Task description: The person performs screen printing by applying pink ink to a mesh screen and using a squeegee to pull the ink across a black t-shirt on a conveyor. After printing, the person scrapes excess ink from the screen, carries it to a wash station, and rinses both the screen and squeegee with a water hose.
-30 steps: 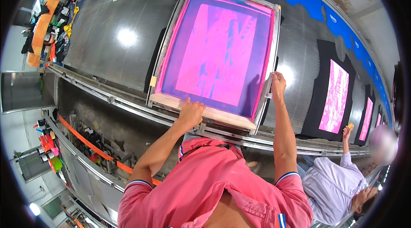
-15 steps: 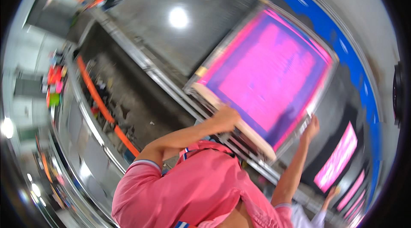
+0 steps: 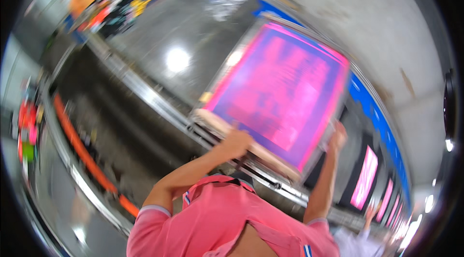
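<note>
A screen-printing frame (image 3: 302,112), with pink ink over a purple-bordered mesh, is in front of me above the dark printing table. Along its near edge runs a pale bar (image 3: 276,162). My left hand (image 3: 236,143) is closed round this bar, left of its middle. At the frame's right side my right hand (image 3: 337,136) has its fingers bent in against the edge, gripping it. Motion blurs the frame and both hands. Whatever lies directly beneath the frame is hidden.
A metal rail (image 3: 137,85) edges the long table (image 3: 150,39). Pink printed panels (image 3: 365,177) lie to the right, where another person's hand (image 3: 371,212) shows. A blue strip (image 3: 369,105) borders the far side. An orange bar (image 3: 79,146) stands left, with colourful items (image 3: 29,131) beyond.
The whole view has turned and shifted, so the surroundings sit differently. The frame now covers more of the blue strip behind it. Both hands keep their holds on the bar and frame edge.
</note>
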`<state>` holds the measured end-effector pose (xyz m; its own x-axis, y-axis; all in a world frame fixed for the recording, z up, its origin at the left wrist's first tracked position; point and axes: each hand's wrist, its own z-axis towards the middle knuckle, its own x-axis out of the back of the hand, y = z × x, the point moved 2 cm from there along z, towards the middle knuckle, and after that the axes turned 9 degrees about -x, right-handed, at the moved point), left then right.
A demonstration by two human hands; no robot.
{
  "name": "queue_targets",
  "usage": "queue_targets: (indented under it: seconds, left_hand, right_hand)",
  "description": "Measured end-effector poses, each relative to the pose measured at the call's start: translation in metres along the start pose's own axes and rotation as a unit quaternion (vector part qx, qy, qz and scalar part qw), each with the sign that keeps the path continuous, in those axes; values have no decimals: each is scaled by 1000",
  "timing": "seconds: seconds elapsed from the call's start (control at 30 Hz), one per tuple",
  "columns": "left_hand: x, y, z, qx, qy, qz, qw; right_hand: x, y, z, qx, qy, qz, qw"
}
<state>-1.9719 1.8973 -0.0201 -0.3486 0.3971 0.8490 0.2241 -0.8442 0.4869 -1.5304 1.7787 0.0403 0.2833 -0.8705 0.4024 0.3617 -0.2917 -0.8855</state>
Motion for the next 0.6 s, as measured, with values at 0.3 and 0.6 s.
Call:
queue_targets:
  seconds: [0.3,0.6]
  left_hand:
    - [145,-200,-79,63,-57,58,995]
    - [215,-326,-169,129,-118,61,983]
  right_hand:
    - [-241,-112,-126,-151,-33,-125,980]
    - [-412,-139,-223,-255,-135,-71,955]
